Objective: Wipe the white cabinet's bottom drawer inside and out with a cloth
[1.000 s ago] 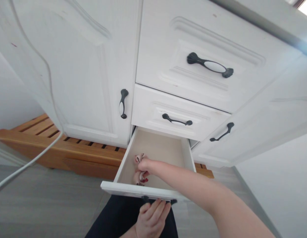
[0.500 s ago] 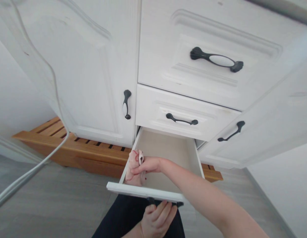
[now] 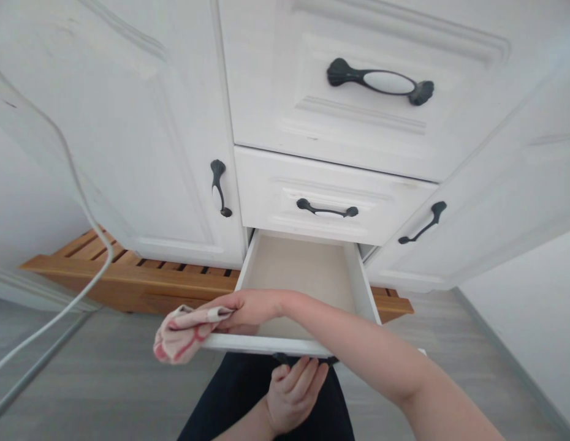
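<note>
Right hand [image 3: 249,306] grips a bunched cloth [image 3: 182,337], left hand [image 3: 296,395] curled closed around a partly hidden handle [image 3: 281,358].

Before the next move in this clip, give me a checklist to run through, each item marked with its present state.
- Cloth held by the right hand: ok
- Left hand on the handle of the bottom drawer: ok
- Bottom drawer pulled open: ok
- Middle drawer and top drawer shut: ok
- Cloth free of the bottom drawer's front edge: cannot tell, they overlap in view
- Nothing left in the bottom drawer: cannot tell, the right arm hides part of it
</note>
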A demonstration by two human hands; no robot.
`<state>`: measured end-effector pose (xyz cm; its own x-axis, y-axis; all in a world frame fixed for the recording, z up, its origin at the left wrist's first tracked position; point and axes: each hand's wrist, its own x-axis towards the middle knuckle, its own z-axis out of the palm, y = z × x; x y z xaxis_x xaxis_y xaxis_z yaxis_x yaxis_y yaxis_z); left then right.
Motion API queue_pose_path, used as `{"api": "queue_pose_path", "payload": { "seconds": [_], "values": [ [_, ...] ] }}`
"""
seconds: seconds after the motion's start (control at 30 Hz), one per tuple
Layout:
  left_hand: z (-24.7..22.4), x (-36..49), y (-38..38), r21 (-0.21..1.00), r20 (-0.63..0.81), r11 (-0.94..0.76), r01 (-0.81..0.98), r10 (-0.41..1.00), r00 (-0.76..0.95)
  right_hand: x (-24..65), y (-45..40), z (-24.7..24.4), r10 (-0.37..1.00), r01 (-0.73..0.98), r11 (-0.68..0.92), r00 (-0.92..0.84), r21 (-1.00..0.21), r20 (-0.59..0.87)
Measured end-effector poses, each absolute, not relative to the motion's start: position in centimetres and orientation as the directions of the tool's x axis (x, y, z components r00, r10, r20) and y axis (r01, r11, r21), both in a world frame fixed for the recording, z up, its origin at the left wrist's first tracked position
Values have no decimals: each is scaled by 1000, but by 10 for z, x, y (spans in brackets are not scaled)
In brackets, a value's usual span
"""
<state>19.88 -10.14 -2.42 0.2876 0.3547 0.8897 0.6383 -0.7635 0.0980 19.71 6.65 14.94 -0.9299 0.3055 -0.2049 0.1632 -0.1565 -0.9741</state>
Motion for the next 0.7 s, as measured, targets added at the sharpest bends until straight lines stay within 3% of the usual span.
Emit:
{"api": "queue_pose_path", "payload": {
  "seconds": [0.2, 0.33, 0.47, 0.57, 0.7],
  "values": [
    [-23, 194, -101, 74, 873, -769, 635, 358, 331, 245, 69, 198, 128, 59, 86, -991, -995, -48],
    [-37, 192, -102, 31, 859, -786, 618, 337, 385, 302, 23, 223, 400, 276, 250, -902, -928, -160],
    [-46, 195, -105, 67, 888, -783, 619, 330, 321, 363, -48, 214, 784, 469, 166, -597, -867, -173],
    [-36, 196, -106, 108, 869, -760, 641, 385, 311, 409, -93, 195, 957, 690, 161, -284, -706, -59],
    [-21, 195, -105, 115, 856, -756, 645, 405, 322, 466, -139, 168, 971, 876, 162, -58, -455, 233]
  ]
}}
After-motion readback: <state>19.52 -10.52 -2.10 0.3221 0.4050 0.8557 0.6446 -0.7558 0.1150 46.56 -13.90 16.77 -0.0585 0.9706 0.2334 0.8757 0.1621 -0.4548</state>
